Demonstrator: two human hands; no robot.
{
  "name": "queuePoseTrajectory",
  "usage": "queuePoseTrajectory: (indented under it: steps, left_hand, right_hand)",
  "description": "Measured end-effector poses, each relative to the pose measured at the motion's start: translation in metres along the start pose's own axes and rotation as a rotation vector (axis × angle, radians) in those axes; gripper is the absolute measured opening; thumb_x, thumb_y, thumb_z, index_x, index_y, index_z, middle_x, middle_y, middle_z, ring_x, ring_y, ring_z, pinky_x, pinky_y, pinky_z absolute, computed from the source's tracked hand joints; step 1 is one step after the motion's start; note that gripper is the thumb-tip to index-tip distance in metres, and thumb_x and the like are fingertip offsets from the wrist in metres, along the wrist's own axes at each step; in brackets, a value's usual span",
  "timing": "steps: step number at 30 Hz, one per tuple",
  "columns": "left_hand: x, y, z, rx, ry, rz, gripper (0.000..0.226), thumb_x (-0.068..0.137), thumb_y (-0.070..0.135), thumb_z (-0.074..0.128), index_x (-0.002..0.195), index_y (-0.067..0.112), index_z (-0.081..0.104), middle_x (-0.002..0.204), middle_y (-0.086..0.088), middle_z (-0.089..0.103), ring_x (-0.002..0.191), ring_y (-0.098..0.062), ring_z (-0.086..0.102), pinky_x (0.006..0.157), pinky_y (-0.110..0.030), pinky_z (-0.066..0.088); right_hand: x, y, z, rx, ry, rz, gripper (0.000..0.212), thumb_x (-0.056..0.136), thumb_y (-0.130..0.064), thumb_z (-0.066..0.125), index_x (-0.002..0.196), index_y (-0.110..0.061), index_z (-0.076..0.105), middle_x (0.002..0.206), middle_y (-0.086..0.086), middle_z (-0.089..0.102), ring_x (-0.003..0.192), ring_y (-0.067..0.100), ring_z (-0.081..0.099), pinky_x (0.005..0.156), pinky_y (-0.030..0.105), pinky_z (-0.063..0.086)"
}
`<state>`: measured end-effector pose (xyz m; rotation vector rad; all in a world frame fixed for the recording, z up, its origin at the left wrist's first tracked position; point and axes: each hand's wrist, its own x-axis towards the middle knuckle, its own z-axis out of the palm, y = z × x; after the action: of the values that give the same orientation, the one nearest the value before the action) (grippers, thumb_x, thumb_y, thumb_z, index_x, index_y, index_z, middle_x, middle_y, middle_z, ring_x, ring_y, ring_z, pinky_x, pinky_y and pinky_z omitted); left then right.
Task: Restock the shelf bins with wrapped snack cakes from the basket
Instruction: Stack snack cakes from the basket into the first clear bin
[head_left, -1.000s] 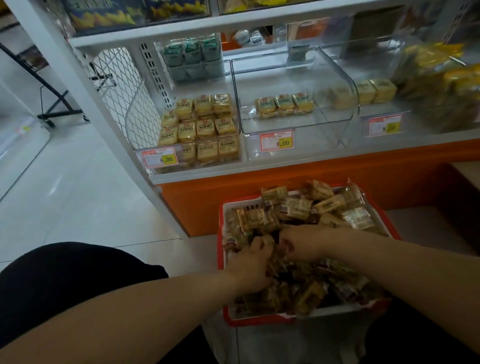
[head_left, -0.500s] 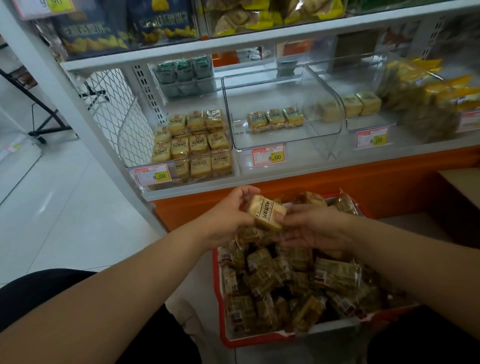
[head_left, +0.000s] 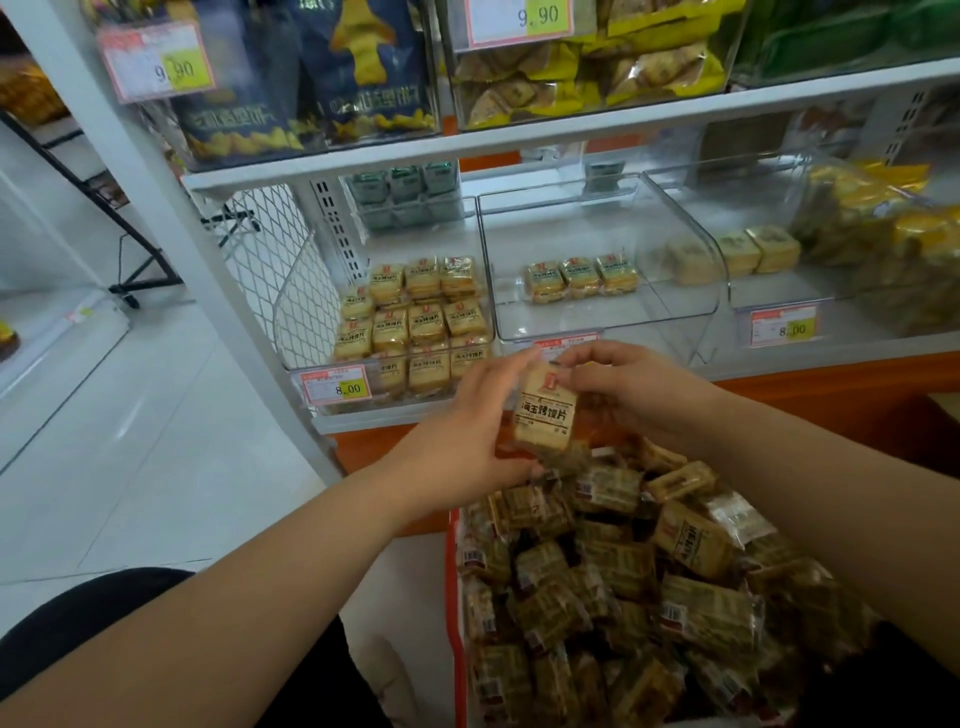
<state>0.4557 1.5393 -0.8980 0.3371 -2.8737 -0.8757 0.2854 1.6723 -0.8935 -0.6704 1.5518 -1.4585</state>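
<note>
- Two hands meet on one wrapped cake (head_left: 545, 408), held up above the basket (head_left: 456, 571) and in front of the shelf edge.
- Left hand (head_left: 470, 436) curls round the cake's left side, thumb near its top corner and fingers under it.
- Right hand (head_left: 621, 387) pinches the cake's top right corner with bent fingers.
- Cake stands nearly upright, its printed label facing the camera.
- Basket sits low on the right, red-rimmed and heaped with more wrapped cakes.
- Left bin (head_left: 306, 332) on the lower shelf is stacked nearly full of matching cakes, behind an 8.00 tag (head_left: 337, 385).
- Middle bin (head_left: 691, 291) holds just three cakes (head_left: 581, 277) in a row at the back.
</note>
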Motion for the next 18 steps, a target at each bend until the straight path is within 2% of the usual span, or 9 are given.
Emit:
queuePoseTrajectory:
  steps: [3, 6, 8, 12, 14, 15, 17, 18]
  left_hand:
    - [0.000, -0.003, -0.003, -0.006, -0.004, -0.006, 0.107, 0.079, 0.040, 0.079, 0.147, 0.054, -0.003, 0.144, 0.025, 0.010, 0.123, -0.016, 0.046, 0.096, -0.037, 0.050]
    - [0.002, -0.011, -0.008, -0.019, 0.040, -0.038, 0.100, 0.083, 0.031, 0.076, 0.154, 0.039, 0.006, 0.141, 0.024, 0.012, 0.124, -0.017, 0.045, 0.099, -0.036, 0.048]
    - [0.005, -0.015, -0.015, -0.066, 0.064, -0.074, 0.099, 0.082, 0.031, 0.078, 0.155, 0.037, 0.011, 0.139, 0.025, 0.014, 0.126, -0.013, 0.043, 0.102, -0.030, 0.045]
    - [0.012, -0.024, -0.034, -0.175, 0.116, -0.155, 0.098, 0.074, 0.029, 0.084, 0.151, 0.039, 0.025, 0.146, 0.007, 0.032, 0.122, -0.012, 0.050, 0.101, -0.037, 0.050]
    - [0.017, -0.030, -0.047, -0.246, 0.102, -0.175, 0.094, 0.073, 0.022, 0.085, 0.149, 0.036, 0.031, 0.141, 0.007, 0.046, 0.117, -0.011, 0.057, 0.098, -0.039, 0.052]
    - [0.019, -0.034, -0.056, -0.287, 0.096, -0.182, 0.091, 0.074, 0.018, 0.084, 0.148, 0.034, 0.033, 0.135, 0.010, 0.053, 0.112, -0.008, 0.061, 0.093, -0.035, 0.055]
    - [0.026, -0.042, -0.075, -0.329, 0.109, -0.204, 0.087, 0.075, 0.014, 0.082, 0.146, 0.032, 0.036, 0.121, 0.017, 0.060, 0.100, 0.001, 0.065, 0.081, -0.024, 0.057]
    - [0.030, -0.048, -0.086, -0.325, 0.138, -0.222, 0.085, 0.075, 0.014, 0.082, 0.146, 0.031, 0.038, 0.118, 0.020, 0.059, 0.098, 0.000, 0.066, 0.079, -0.023, 0.058]
  right_hand:
    - [0.010, -0.004, 0.011, -0.042, -0.024, -0.021, 0.016, 0.090, -0.017, 0.068, 0.104, -0.009, 0.066, 0.093, 0.011, 0.074, 0.088, 0.027, 0.073, 0.071, 0.035, 0.060]
    - [0.022, -0.006, 0.021, -0.070, -0.009, -0.042, 0.022, 0.089, -0.018, 0.068, 0.108, -0.007, 0.063, 0.095, 0.011, 0.073, 0.091, 0.027, 0.070, 0.078, 0.037, 0.057]
    - [0.029, -0.009, 0.026, -0.058, 0.012, -0.059, 0.022, 0.089, -0.019, 0.068, 0.107, -0.008, 0.063, 0.094, 0.008, 0.073, 0.092, 0.024, 0.068, 0.080, 0.037, 0.056]
    - [0.040, -0.013, 0.035, -0.025, 0.019, -0.081, 0.023, 0.090, -0.022, 0.067, 0.110, -0.011, 0.062, 0.104, 0.011, 0.071, 0.093, 0.024, 0.067, 0.076, 0.033, 0.056]
    - [0.044, -0.016, 0.039, -0.015, 0.043, -0.097, 0.025, 0.091, -0.025, 0.066, 0.114, -0.016, 0.060, 0.104, 0.008, 0.071, 0.095, 0.022, 0.068, 0.073, 0.030, 0.053]
    - [0.046, -0.018, 0.041, -0.052, 0.071, -0.125, 0.026, 0.091, -0.028, 0.066, 0.114, -0.019, 0.060, 0.102, 0.003, 0.071, 0.094, 0.017, 0.069, 0.071, 0.027, 0.053]
    - [0.050, -0.022, 0.041, -0.235, 0.146, -0.236, 0.022, 0.092, -0.033, 0.066, 0.112, -0.029, 0.058, 0.097, -0.008, 0.070, 0.088, 0.003, 0.066, 0.070, 0.020, 0.052]
    - [0.051, -0.024, 0.040, -0.343, 0.185, -0.307, 0.017, 0.092, -0.034, 0.065, 0.108, -0.035, 0.057, 0.095, -0.013, 0.068, 0.087, -0.002, 0.064, 0.071, 0.019, 0.050]
